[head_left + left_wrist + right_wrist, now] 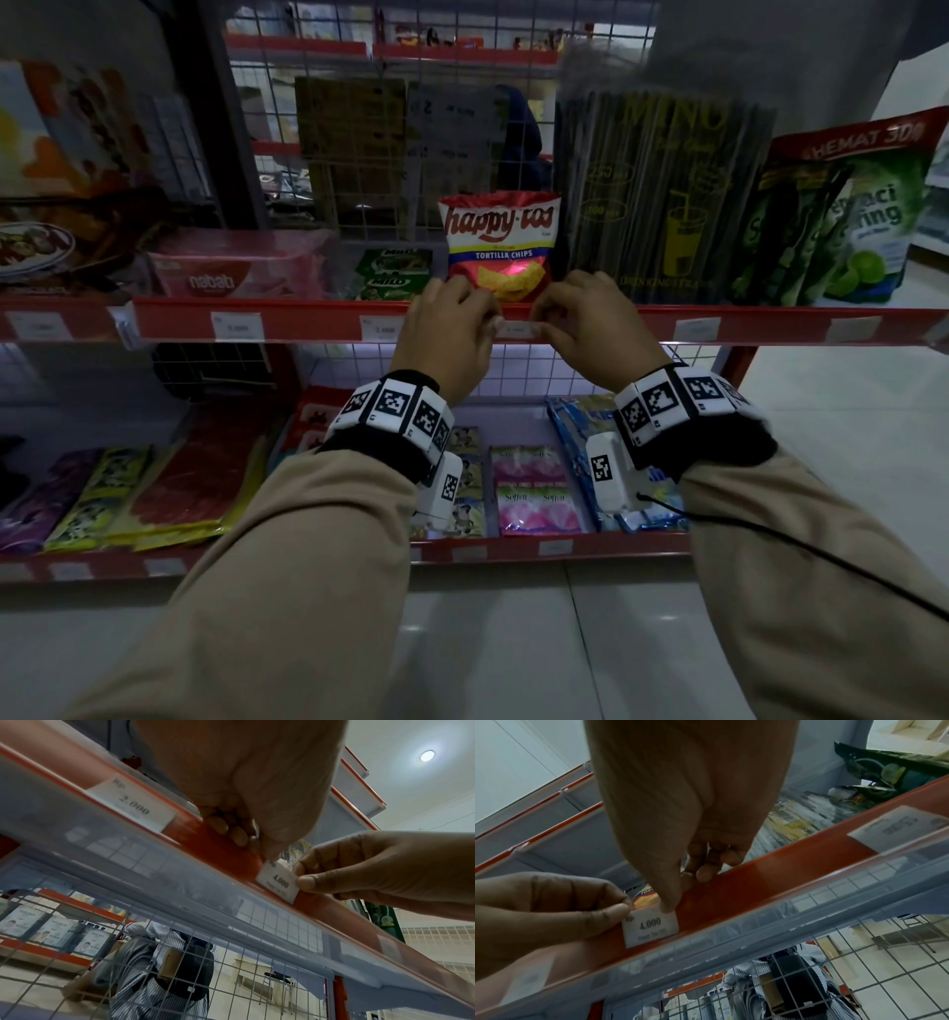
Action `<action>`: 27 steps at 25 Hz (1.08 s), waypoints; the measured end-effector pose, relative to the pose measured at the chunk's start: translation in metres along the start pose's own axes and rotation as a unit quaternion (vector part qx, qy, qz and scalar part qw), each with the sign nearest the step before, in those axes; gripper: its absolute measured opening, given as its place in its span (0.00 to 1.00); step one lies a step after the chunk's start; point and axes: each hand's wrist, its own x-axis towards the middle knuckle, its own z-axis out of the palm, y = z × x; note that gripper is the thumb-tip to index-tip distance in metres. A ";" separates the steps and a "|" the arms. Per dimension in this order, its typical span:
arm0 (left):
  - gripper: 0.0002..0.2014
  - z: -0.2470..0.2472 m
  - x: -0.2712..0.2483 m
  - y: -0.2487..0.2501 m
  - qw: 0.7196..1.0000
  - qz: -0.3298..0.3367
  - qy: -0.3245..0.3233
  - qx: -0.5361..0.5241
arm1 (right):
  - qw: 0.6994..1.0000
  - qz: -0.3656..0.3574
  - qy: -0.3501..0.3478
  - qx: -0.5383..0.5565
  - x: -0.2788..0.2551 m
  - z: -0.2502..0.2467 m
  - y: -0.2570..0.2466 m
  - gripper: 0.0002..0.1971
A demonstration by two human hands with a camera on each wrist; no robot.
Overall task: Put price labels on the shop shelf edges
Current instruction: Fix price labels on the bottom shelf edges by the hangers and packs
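- My left hand (445, 329) and right hand (590, 321) meet at the red shelf edge (287, 321), both with fingers curled in, each pinching an end of one label (650, 927).
- The label reads 4.000. My left thumb and forefinger grip its left end, and my right thumb (668, 902) pins its top right corner, with the other right fingers hooked on the edge's upper lip.
- So the label lies between the two grips, flat on the red strip. Its lower border seems to sit at the clear plastic cover (808, 902); I cannot tell whether it is tucked in.
- Risk, as I judge it: if I let go one end first, the label may tilt or slip out, since only fingertips hold it.
- Pressing unevenly could crease it or leave it crooked against its neighbour, the 2.000 label (132, 804).
- Just behind stands the chips bag (500, 246); a knuckle nudge could tip it.
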 end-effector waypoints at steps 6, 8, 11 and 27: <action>0.09 0.001 0.000 -0.002 1.000 0.009 0.004 0.009 | 1.000 -0.003 -0.003 -0.003 0.000 0.000 0.000 0.07; 0.10 0.001 0.000 -0.002 1.000 0.015 0.013 0.011 | 1.000 -0.007 0.006 -0.004 -0.001 0.001 0.000 0.06; 0.09 0.003 -0.001 -0.002 0.999 0.025 0.035 0.014 | 1.000 -0.016 0.023 -0.002 -0.004 0.003 0.000 0.07; 0.22 0.023 -0.034 0.007 0.991 0.002 0.092 0.094 | 0.980 -0.078 0.183 -0.022 -0.031 0.023 0.009 0.14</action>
